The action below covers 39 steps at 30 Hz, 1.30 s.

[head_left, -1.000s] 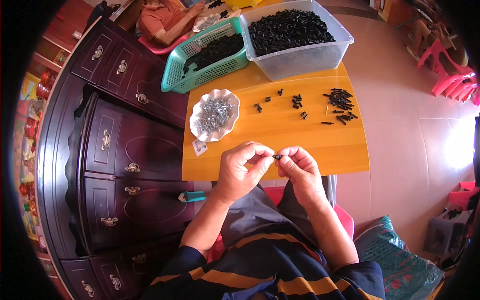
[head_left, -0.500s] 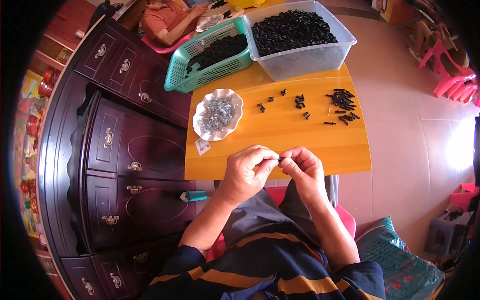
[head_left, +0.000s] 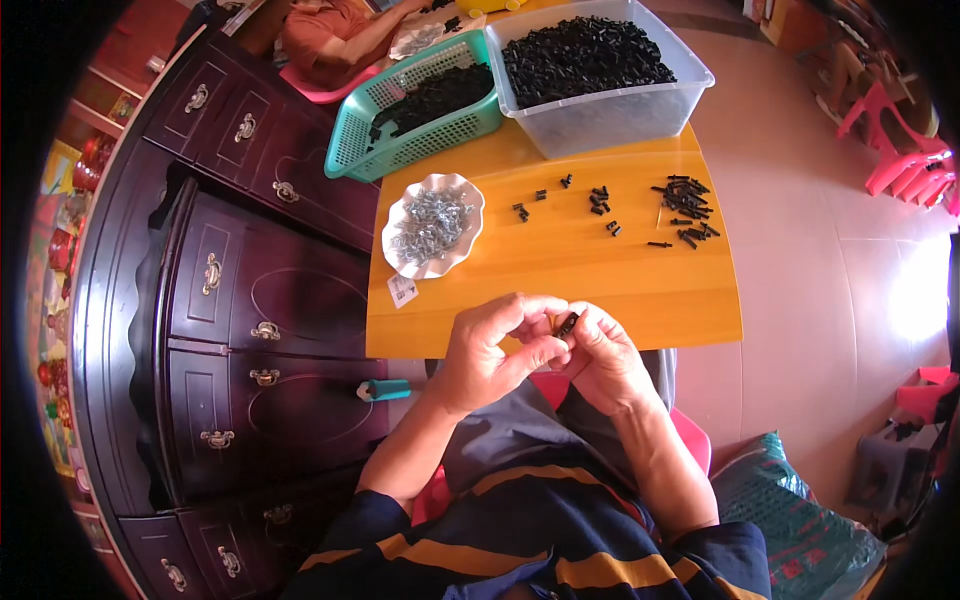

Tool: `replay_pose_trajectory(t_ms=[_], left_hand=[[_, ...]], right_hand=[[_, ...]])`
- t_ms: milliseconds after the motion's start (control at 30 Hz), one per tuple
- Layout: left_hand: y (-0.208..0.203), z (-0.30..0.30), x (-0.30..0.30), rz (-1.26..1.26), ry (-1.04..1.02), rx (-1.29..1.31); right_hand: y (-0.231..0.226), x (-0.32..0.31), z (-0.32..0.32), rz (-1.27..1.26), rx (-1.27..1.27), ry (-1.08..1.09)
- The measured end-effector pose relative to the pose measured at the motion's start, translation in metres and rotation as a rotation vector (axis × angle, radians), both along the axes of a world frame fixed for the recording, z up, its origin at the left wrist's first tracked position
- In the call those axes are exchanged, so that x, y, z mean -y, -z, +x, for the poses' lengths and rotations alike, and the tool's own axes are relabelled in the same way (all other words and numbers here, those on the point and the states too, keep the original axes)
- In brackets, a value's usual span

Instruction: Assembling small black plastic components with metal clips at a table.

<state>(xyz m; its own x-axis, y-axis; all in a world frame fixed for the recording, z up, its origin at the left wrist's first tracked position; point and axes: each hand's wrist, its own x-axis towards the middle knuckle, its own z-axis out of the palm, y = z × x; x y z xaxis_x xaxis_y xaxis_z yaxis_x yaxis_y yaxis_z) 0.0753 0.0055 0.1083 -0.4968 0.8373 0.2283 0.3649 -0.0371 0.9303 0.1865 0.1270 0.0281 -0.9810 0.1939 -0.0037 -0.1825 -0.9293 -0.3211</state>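
Observation:
Over the table's near edge both my hands meet around a small black plastic part (head_left: 568, 325), which sits slanted between the fingertips. My right hand (head_left: 608, 368) is closed, its thumb and fingers pinching the part. My left hand (head_left: 497, 352) comes from the other side, with curled index finger and thumb tips against the same piece. Fingers hide part of it. Beyond my hands, several loose black pieces (head_left: 599, 200) lie on the wooden table (head_left: 500, 308). A pile of longer black pieces (head_left: 686, 200) lies at the right. A scalloped white dish (head_left: 391, 250) holds small shiny metal pieces (head_left: 432, 225).
A green basket (head_left: 415, 152) and a clear plastic bin (head_left: 612, 125), both with black parts, stand at the back. Dark drawers (head_left: 290, 290) flank the table's left. Another person (head_left: 335, 45) sits beyond the basket. A teal bag (head_left: 795, 520) and red stools (head_left: 905, 175) are at the right.
The small black part has turned and now shows more between my fingertips. My right hand has tilted inward, and my left fingers have closed in nearer to it.

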Motion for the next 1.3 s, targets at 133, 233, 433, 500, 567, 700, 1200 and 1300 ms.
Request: replay_pose_trajectory(t_ms=[133,233,433,500,567,700,1200,1300], left_hand=[[-0.009,-0.003,-0.005,-0.008,0.079,-0.253],[-0.017,-0.001,-0.009,-0.041,0.092,-0.361],[-0.019,-0.001,-0.009,-0.161,0.103,-0.523],[-0.021,0.002,-0.010,-0.173,0.096,-0.541],[-0.020,0.001,-0.007,-0.165,0.046,-0.619],[-0.019,-0.003,-0.008,-0.117,0.002,-0.731],[0.003,-0.020,0.004,-0.212,-0.136,-0.765],[0.009,-0.028,0.009,-0.170,-0.183,-0.799]], right_hand=[[-0.001,0.003,-0.002,-0.023,-0.009,0.013],[0.000,0.000,0.000,0.013,-0.058,-0.019],[0.002,0.000,0.006,0.040,0.030,-0.098],[0.001,0.000,0.007,0.038,0.057,-0.086],[-0.008,0.004,0.003,0.000,0.067,-0.066],[-0.003,0.000,-0.002,-0.145,0.141,-0.077],[0.008,-0.010,-0.005,-0.136,0.259,0.101],[0.000,-0.004,-0.007,-0.059,0.223,0.124]])
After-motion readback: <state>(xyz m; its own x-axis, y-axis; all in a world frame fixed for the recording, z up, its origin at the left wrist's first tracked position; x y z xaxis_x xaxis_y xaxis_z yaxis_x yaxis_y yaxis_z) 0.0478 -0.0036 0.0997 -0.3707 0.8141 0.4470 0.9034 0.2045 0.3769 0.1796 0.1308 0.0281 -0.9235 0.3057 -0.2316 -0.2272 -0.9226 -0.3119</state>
